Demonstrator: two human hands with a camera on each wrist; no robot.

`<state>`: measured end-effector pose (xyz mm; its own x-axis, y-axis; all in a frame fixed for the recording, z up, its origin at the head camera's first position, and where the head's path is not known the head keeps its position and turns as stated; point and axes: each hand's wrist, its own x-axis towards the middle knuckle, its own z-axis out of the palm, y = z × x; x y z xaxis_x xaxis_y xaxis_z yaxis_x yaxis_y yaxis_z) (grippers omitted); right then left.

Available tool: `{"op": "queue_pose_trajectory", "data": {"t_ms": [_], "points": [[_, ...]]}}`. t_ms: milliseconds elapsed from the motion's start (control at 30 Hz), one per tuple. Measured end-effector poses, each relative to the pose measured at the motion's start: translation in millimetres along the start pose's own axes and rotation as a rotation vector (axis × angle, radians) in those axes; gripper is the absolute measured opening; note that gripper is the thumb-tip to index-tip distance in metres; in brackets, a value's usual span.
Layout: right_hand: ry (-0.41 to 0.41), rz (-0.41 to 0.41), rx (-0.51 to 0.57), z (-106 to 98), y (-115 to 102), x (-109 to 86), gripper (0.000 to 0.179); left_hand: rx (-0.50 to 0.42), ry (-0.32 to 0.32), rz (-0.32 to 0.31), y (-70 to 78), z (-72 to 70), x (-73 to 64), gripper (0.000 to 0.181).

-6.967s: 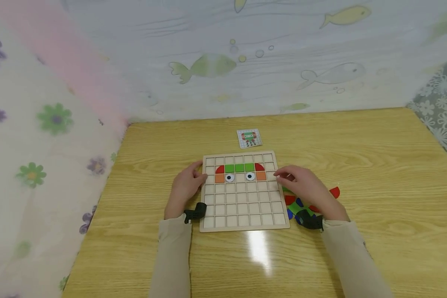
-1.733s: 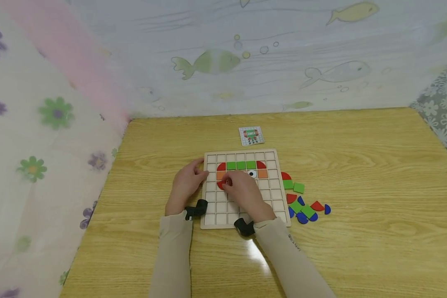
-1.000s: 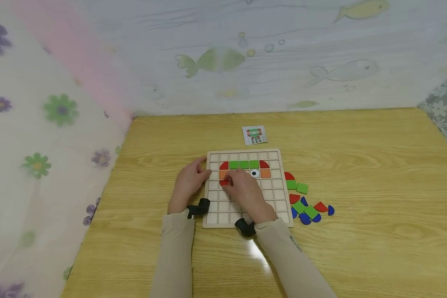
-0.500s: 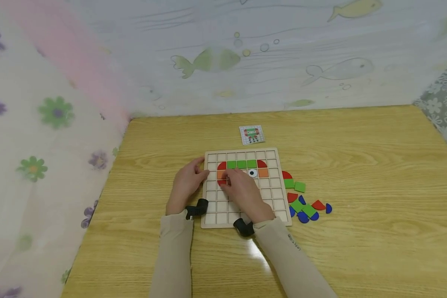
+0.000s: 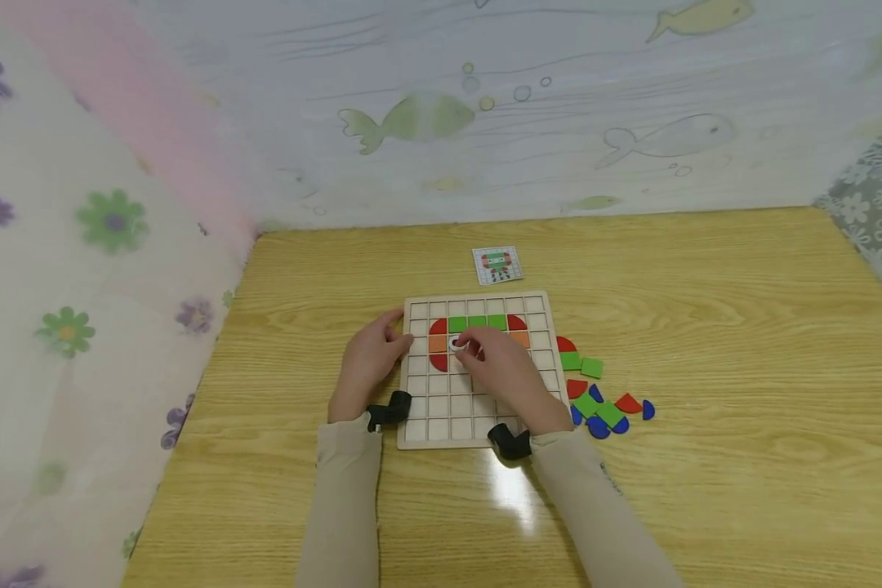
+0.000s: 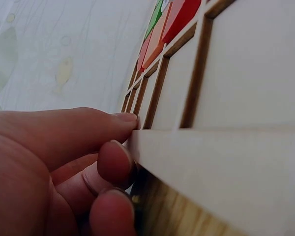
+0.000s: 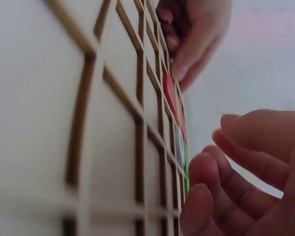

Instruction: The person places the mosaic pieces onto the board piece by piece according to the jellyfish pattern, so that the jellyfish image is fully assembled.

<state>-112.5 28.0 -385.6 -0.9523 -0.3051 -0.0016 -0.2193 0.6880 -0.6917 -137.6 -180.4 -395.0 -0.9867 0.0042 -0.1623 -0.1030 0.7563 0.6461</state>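
A wooden grid board [image 5: 437, 407] lies on the table. My left hand [image 5: 371, 355] holds its left edge; in the left wrist view the thumb [image 6: 123, 118] is on the rim and curled fingers [image 6: 115, 162] are against the side. Over the board's upper middle, my right hand [image 5: 507, 367] has loosely bent fingers with nothing between them in the right wrist view. Beside its fingertips is a white eye piece [image 5: 456, 344]. A red quarter-round piece [image 5: 438, 362] sits below an orange square [image 5: 438, 344]. Green squares [image 5: 477, 323] form the row above. The right eye piece is hidden behind the hand.
A small pattern card [image 5: 496, 265] lies beyond the board. Right of the board are loose green squares [image 5: 591, 368], red quarter-round pieces [image 5: 628, 403] and blue rounded pieces [image 5: 598, 427]. Walls stand behind and to the left of the table.
Since the earliest frame, a red quarter-round piece has been added under the left orange square. My right hand has just let go there and moved right, uncovering it. My left hand stays at the edge.
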Motion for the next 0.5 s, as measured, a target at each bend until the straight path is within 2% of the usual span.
{"op": "queue_pose_trajectory", "data": {"t_ms": [500], "points": [[-0.051, -0.028, -0.028, -34, 31, -20.0, 0.017, -0.007, -0.016, -0.02, 0.9, -0.1, 0.3, 0.049]]}}
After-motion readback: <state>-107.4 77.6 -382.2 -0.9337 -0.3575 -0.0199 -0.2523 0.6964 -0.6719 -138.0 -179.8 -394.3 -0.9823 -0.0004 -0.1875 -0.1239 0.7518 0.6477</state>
